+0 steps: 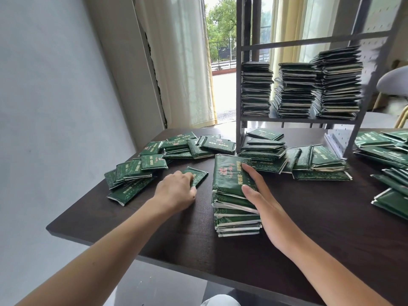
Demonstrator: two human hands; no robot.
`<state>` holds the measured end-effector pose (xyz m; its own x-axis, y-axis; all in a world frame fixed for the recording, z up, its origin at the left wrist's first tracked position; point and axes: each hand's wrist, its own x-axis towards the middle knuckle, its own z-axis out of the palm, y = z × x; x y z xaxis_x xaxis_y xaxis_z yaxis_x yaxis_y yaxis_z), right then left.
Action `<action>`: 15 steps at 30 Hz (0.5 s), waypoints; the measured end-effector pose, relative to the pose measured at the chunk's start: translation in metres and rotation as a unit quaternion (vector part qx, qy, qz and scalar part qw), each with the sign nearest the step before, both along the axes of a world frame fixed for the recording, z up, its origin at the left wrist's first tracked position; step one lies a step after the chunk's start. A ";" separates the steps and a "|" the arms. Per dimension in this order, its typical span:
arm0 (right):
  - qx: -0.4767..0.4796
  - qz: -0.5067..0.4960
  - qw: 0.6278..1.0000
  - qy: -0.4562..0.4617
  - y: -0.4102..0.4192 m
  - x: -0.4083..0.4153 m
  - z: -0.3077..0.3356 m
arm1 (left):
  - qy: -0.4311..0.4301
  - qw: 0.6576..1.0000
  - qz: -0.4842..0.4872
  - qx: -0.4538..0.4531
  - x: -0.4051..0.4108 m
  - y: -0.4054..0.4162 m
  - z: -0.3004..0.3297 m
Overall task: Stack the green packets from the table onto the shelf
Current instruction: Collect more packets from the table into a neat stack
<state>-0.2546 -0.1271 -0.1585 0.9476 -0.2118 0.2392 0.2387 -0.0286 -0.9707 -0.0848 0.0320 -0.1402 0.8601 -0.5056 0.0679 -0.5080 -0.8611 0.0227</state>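
Your right hand (257, 191) steadies a stack (234, 195) of green packets near the middle of the dark desk (309, 217), thumb hooked over its near top edge and fingers spread flat along its right side. Just left of the stack, your left hand (178, 188) lies over a single packet (198, 174) flat on the desk, fingers curled down onto it; you cannot tell whether they have it pinched.

Behind the stack stands the grey shelf (298, 119), its front-left post (238, 85) rising right behind the stack's far end. Three tall piles (295, 89) already fill the shelf's board. Under it, directly behind and to the right of the stack, more packets (309, 160) lie heaped and crowd up to the stack's far corner. Left of the stack a loose scatter (154, 160) spreads toward the desk's left edge, and further packets (388, 164) lie well to the right, beyond the shelf.
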 end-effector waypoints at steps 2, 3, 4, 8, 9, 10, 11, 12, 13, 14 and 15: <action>0.004 0.000 1.000 0.000 0.000 0.001 0.000 | -0.033 0.999 -0.035 0.015 -0.001 0.001 0.002; 0.007 0.001 1.000 0.000 0.000 0.001 0.001 | -0.046 0.997 -0.058 0.028 -0.003 0.001 0.002; 0.010 0.003 1.000 -0.001 0.000 0.001 0.000 | -0.058 0.994 -0.079 0.045 -0.006 0.000 0.002; 0.012 0.005 1.000 -0.003 -0.002 0.002 -0.003 | -0.082 0.987 -0.115 0.076 -0.006 0.002 0.002; 0.011 0.003 1.000 -0.002 -0.002 0.002 -0.003 | -0.086 0.986 -0.118 0.075 -0.004 0.003 0.003; 0.009 0.001 1.000 -0.002 -0.002 0.002 -0.003 | -0.090 0.986 -0.121 0.067 -0.003 0.005 0.003; 0.007 -0.003 1.000 -0.001 -0.002 0.002 -0.003 | -0.093 0.986 -0.125 0.051 -0.002 0.008 0.003; 0.005 -0.005 1.000 -0.001 -0.002 0.002 -0.003 | -0.097 0.986 -0.131 0.026 -0.001 0.010 0.002; 0.002 -0.005 1.000 0.001 -0.002 0.001 -0.003 | -0.102 0.985 -0.139 -0.005 0.000 0.013 0.001; -0.001 -0.004 1.000 0.003 -0.002 0.001 -0.002 | -0.110 0.983 -0.146 -0.032 0.000 0.015 0.001; -0.006 -0.004 1.000 0.006 -0.003 0.002 -0.003 | -0.113 0.981 -0.151 -0.053 0.000 0.016 0.000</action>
<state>-0.2531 -0.1301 -0.1615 0.9488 -0.2166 0.2300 0.2263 -0.0423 -0.9731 -0.0845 0.0477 -0.1401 0.6289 -0.7150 0.3054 -0.7422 -0.6691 -0.0382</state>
